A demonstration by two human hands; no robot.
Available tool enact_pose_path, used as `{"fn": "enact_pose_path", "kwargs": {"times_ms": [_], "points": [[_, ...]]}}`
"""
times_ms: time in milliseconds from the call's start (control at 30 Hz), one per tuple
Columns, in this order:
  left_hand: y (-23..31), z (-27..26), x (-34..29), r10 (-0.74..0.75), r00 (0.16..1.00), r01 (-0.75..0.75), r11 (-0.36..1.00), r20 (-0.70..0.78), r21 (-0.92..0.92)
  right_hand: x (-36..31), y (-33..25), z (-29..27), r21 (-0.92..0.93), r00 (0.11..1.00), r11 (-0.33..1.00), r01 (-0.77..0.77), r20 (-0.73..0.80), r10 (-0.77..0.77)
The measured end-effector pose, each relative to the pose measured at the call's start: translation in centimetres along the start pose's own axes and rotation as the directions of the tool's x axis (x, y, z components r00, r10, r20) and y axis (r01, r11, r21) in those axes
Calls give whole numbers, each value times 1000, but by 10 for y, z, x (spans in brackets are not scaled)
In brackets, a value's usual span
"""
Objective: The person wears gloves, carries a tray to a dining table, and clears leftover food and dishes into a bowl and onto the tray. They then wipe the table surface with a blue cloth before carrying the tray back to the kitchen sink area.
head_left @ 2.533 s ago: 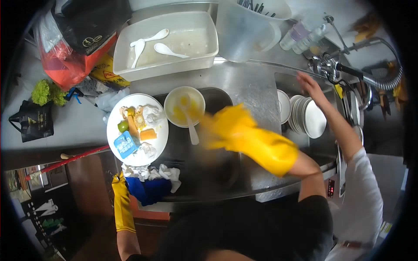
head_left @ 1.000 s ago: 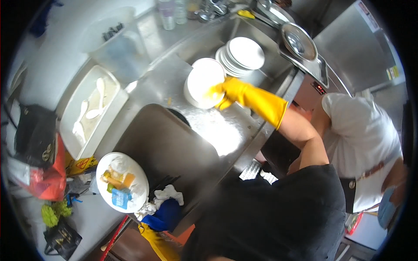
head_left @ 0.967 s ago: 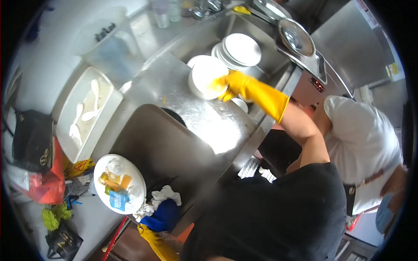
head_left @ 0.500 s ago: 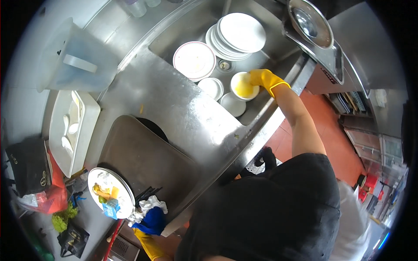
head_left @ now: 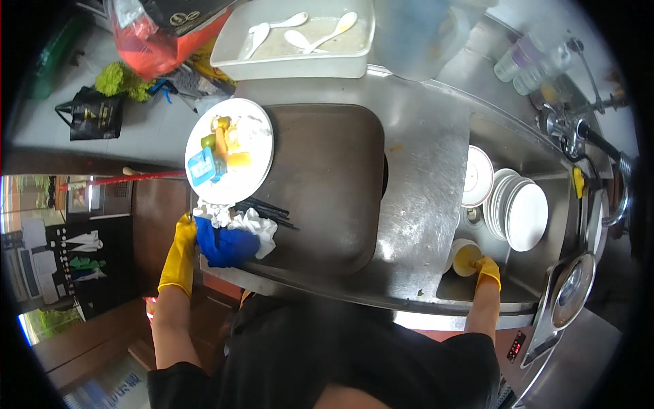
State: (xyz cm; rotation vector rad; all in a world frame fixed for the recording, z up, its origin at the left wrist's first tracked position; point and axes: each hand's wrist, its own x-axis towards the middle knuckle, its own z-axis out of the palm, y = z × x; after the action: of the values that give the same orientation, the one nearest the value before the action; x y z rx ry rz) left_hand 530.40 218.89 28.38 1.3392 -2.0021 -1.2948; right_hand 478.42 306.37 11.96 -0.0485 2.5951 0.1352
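My left hand [head_left: 180, 253], in a yellow rubber glove, is closed at the left end of a brown tray [head_left: 327, 184]; its fingertips are partly hidden beside a crumpled blue cloth [head_left: 225, 244]. On the tray's left part lies a white plate [head_left: 255, 167] with food scraps and a light-blue packet [head_left: 201, 167]. White crumpled tissues [head_left: 253, 225] and black chopsticks [head_left: 272, 213] lie just below it. Down in the sink [head_left: 521, 140], my yellow-gloved right hand [head_left: 487, 270] grips the rim of a small white bowl [head_left: 465, 253] with yellowish liquid or residue inside.
Stacked white plates [head_left: 526, 217] and a rimmed plate [head_left: 479, 176] stand in the sink, below a metal faucet [head_left: 562, 126]. Behind the tray sits a plastic tub [head_left: 293, 67] with several white spoons. A metal bowl [head_left: 573, 290] rests at the sink's right side.
My view has swung left, so the sink now appears at the right and the tray nearer the middle. Both hands keep their places, at the tray's end and on the bowl.
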Motion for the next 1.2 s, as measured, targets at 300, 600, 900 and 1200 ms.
{"fn": "enact_pose_path", "kwargs": {"times_ms": [300, 600, 900, 1200], "points": [[135, -19, -56, -64, 975, -34, 905, 215, 424, -184, -206, -303, 452, 958, 846, 282, -178, -224], [229, -38, 46, -98, 979, 109, 993, 176, -53, -295, -577, -281, 944, 665, 232, 235, 18, -747], [198, -18, 64, 4, 971, 54, 971, 240, -232, -363, -633, -244, 730, 810, 373, 572, -432, -396], [204, -12, 60, 87, 900, 56, 949, 428, -311, -358, -621, -234, 929, 912, 199, 313, -235, -335]]}}
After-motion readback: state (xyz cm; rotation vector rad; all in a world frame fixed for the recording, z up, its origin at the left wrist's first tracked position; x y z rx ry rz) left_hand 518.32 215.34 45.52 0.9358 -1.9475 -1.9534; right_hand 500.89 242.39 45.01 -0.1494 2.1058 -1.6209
